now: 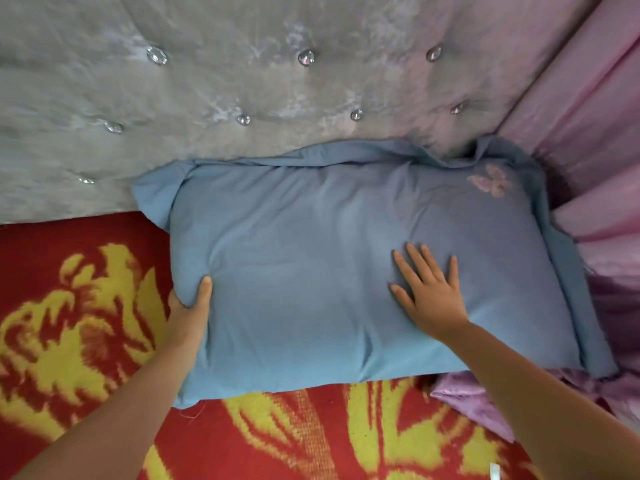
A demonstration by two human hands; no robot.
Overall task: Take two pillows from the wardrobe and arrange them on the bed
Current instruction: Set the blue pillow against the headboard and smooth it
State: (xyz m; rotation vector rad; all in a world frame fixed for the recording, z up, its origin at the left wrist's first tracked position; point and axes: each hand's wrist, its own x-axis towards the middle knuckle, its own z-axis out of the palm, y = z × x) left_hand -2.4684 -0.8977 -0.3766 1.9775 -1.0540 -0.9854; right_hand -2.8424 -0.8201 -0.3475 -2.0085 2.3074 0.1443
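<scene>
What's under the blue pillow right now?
The pillow lies on the red and yellow blanket, with purple cloth poking out at its near right corner. Anything else underneath is hidden.

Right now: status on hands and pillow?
Left hand gripping blue pillow edge; right hand flat on top, fingers spread. Pillow against headboard. One pillow visible; nothing blocking.

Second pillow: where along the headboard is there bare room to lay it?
Free: the red-and-yellow blanket left of the blue pillow, below the grey headboard. Crowded: the right side, where the pillow meets pink curtain folds and purple fabric. Both hands, left hand and right hand, are on the pillow.
</scene>
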